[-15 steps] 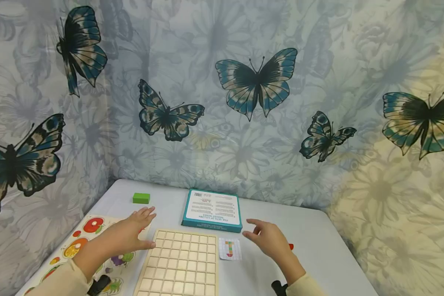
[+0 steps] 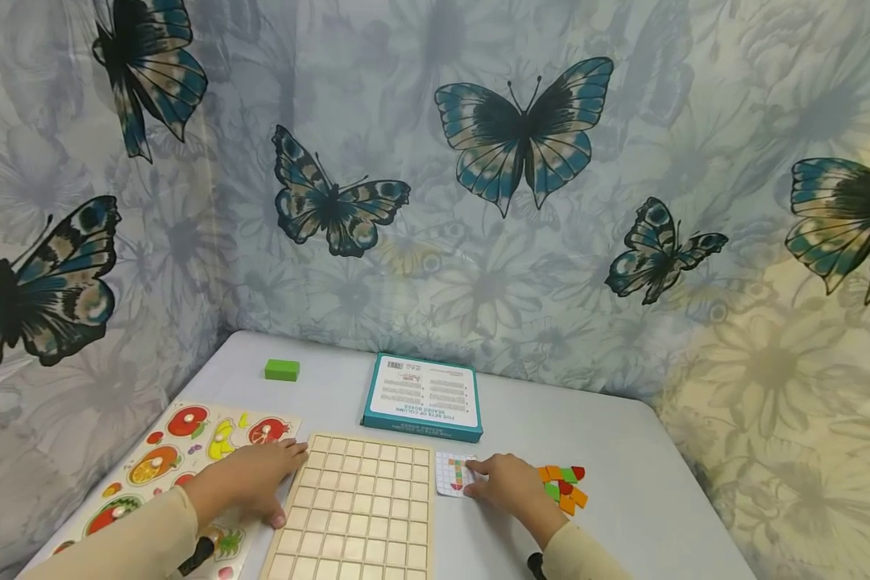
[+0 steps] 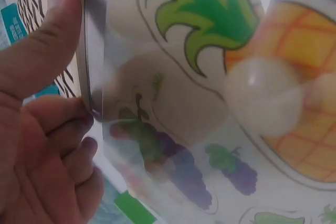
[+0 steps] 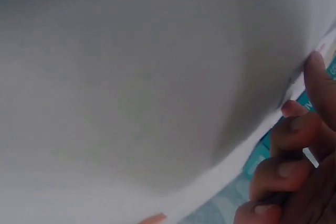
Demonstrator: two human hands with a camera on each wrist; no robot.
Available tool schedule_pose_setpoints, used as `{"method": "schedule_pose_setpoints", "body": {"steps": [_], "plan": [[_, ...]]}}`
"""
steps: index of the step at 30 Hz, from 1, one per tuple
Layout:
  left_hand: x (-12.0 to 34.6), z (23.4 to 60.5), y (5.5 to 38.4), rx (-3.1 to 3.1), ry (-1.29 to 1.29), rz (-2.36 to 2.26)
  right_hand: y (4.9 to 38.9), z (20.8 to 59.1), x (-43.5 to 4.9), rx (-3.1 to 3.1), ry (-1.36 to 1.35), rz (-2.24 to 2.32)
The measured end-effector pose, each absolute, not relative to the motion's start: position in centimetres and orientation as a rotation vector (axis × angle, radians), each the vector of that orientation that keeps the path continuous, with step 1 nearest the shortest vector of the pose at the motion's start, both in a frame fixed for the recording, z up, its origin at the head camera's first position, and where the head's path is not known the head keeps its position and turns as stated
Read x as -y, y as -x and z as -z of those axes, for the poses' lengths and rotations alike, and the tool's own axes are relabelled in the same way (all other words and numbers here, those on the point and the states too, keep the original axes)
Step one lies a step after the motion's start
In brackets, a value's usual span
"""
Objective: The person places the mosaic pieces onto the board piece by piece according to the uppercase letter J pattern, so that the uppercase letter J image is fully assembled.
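A wooden grid board (image 2: 355,507) of small square cells lies on the table in front of me. My left hand (image 2: 250,479) rests along its left edge; in the left wrist view, the thumb (image 3: 62,14) and fingertips touch that edge. Right of the board lies a small white card (image 2: 445,475) printed with a grid and a coloured block figure. My right hand (image 2: 513,486) touches the card's right side with index finger and thumb apart. The right wrist view shows the other fingers (image 4: 286,177) bent, and mostly white table surface.
Left of the board lies a fruit-picture sheet (image 2: 188,447). A green block (image 2: 282,370) stands at the back left. The teal-edged box (image 2: 424,399) lies behind the board. Loose orange, green and red pieces (image 2: 571,493) lie to the right of the right hand.
My left hand has come down onto the board's left edge. My right hand has moved left and down to the card. The coloured pieces, mostly hidden before, now show.
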State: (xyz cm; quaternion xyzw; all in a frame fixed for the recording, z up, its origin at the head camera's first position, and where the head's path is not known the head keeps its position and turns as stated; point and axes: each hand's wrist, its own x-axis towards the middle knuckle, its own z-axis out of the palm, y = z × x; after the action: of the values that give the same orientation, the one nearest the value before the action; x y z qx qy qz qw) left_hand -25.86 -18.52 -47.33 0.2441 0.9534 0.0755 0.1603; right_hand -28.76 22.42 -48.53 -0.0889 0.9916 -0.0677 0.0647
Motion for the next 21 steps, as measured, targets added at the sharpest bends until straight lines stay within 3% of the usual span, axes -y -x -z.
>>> {"method": "schedule_pose_setpoints", "body": {"steps": [12, 21], "plan": [[16.5, 48.0, 25.6, -2.758, -0.668, -0.229, 28.0, 49.6, -25.9, -2.99, 0.233, 0.294], [12.0, 49.2, 26.3, -2.744, -0.732, -0.331, 27.8, 49.0, -31.0, -2.995, 0.244, 0.282]]}}
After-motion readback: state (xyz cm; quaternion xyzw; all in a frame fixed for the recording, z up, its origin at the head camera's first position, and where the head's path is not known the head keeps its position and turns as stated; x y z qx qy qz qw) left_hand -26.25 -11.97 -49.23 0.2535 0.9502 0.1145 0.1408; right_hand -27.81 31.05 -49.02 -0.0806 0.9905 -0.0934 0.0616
